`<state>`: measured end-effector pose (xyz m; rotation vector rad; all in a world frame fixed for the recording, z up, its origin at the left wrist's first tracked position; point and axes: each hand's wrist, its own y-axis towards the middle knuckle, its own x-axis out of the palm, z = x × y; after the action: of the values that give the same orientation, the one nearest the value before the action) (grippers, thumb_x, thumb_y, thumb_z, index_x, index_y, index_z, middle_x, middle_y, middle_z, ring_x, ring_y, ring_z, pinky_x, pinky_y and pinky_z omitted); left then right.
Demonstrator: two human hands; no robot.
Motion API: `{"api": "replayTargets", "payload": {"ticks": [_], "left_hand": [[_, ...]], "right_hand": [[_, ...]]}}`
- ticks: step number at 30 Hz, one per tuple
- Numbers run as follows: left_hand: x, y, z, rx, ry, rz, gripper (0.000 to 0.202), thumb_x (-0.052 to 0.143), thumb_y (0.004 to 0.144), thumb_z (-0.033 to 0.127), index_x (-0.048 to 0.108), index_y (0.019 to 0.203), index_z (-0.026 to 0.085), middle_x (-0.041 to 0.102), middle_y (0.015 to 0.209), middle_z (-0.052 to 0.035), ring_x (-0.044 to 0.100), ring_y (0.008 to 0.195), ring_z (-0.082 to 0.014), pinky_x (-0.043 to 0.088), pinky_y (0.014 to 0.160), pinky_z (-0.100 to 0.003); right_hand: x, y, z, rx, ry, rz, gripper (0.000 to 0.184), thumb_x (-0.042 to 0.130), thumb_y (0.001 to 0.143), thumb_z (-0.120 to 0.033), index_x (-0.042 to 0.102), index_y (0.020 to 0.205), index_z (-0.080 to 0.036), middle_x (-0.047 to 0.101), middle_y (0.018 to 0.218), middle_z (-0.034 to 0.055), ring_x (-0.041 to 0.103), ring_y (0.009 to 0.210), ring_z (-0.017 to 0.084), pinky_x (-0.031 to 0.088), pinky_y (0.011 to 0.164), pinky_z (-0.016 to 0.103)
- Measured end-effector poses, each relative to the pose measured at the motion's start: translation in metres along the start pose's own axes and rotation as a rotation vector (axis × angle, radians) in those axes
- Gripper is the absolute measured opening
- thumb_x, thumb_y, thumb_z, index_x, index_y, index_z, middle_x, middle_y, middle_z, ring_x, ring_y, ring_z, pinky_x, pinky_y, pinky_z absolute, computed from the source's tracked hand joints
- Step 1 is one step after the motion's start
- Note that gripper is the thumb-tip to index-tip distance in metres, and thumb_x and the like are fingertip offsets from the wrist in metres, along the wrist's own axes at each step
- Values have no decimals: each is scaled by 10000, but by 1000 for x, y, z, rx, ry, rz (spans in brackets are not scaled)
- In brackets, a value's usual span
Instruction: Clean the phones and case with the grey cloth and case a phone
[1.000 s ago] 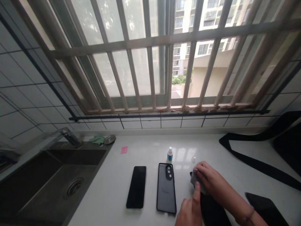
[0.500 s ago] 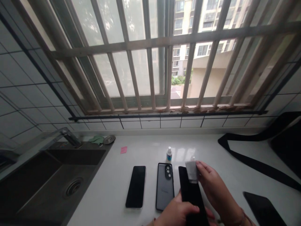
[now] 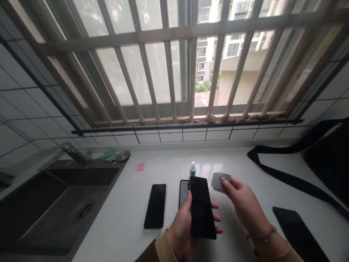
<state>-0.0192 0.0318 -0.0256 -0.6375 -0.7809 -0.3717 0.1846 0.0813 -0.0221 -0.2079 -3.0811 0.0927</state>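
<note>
- Head view: left hand (image 3: 183, 226) is wrapped round a black phone (image 3: 201, 207), thumb on the left edge, fingertips showing past the right edge; screen faces up, held just above the counter (image 3: 245, 163).
- Right hand (image 3: 243, 202) pinches a small grey wipe (image 3: 218, 181) between thumb and fingers, just right of the phone's top end, not touching the glass.
- Risk: the grip sits low on the phone, so the top end overhangs. Wipe pressure there could lever it out of the hand onto the counter.
- Risk: the phone hangs over a case (image 3: 184, 193) that lies partly hidden beneath it. A drop lands on that, or on the small bottle (image 3: 192, 169) just behind, which looks easy to tip.
- Risk: the wipe is held by one corner only, so it could fold or slip during a stroke.
- Second phone (image 3: 155, 205) lies flat to the left, apart. Sink (image 3: 54, 207) is well left; another dark slab (image 3: 298, 233) lies to the right, near the right forearm, and an elbow could nudge it.
</note>
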Motion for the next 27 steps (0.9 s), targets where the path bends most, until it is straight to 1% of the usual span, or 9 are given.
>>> {"api": "replayTargets", "payload": {"ticks": [3, 6, 9, 12, 14, 17, 20, 24, 27], "left_hand": [[2, 1, -3, 32, 9, -17, 873, 345, 1012, 778, 700, 1289, 30, 773, 1020, -193, 755, 837, -267, 591, 850, -408], [6, 1, -5, 36, 31, 31, 740, 384, 1052, 689, 686, 1291, 57, 770, 1085, -194, 741, 796, -232, 594, 722, -344], [5, 2, -8, 26, 77, 113, 718, 397, 1051, 680, 676, 1248, 49, 763, 893, -163, 700, 638, -203, 563, 609, -306], [4, 3, -9, 39, 82, 159, 723, 434, 1043, 680, 659, 1285, 37, 747, 833, -139, 689, 607, -207, 573, 601, -324], [4, 4, -6, 73, 49, 165, 695, 474, 1041, 661, 626, 1380, 74, 759, 893, -125, 702, 636, -215, 589, 630, -348], [5, 4, 0, 175, -79, 133, 644, 509, 1059, 591, 578, 1478, 107, 770, 1116, -148, 754, 872, -243, 602, 852, -383], [3, 4, 5, 170, -192, 81, 736, 457, 1070, 605, 622, 1401, -31, 747, 1192, -235, 724, 1106, -282, 519, 1066, -377], [-5, 5, 10, 110, -205, 174, 851, 446, 1031, 694, 670, 1342, -66, 755, 1109, -250, 729, 1047, -296, 536, 1024, -378], [-9, 5, 14, 106, -192, 225, 821, 473, 1012, 713, 691, 1360, 2, 755, 1168, -223, 728, 936, -262, 569, 904, -364]], "right_hand": [[2, -5, 2, -327, -428, 60, 351, 653, 1010, -426, 792, 1249, -211, 812, 1213, 112, 770, 1144, 347, 589, 1079, 513], [10, -7, 12, -665, -646, -110, 394, 562, 1040, -222, 710, 1404, -248, 705, 1439, 83, 681, 1334, 295, 513, 1198, 489], [17, -5, 24, -814, -744, -282, 523, 523, 1004, -73, 631, 1492, -226, 654, 1498, 98, 645, 1377, 261, 520, 1198, 459], [21, -7, 26, -910, -788, -342, 600, 541, 963, -20, 577, 1539, -183, 628, 1520, 136, 618, 1403, 267, 524, 1192, 448], [23, -12, 23, -964, -787, -386, 633, 566, 945, -4, 560, 1553, -180, 623, 1525, 138, 614, 1406, 267, 516, 1200, 432], [30, -23, 19, -999, -798, -459, 685, 545, 928, 47, 534, 1571, -187, 607, 1541, 133, 605, 1414, 256, 513, 1205, 412], [37, -34, 15, -1023, -816, -524, 686, 509, 907, 75, 547, 1554, -150, 608, 1535, 152, 585, 1433, 259, 510, 1205, 423], [40, -46, -1, -1025, -714, -690, 558, 502, 934, 32, 627, 1458, -113, 655, 1486, 165, 590, 1428, 249, 491, 1216, 414], [37, -52, -17, -854, -494, -847, 497, 511, 988, -12, 656, 1433, -181, 706, 1436, 117, 650, 1368, 225, 513, 1199, 382]]}}
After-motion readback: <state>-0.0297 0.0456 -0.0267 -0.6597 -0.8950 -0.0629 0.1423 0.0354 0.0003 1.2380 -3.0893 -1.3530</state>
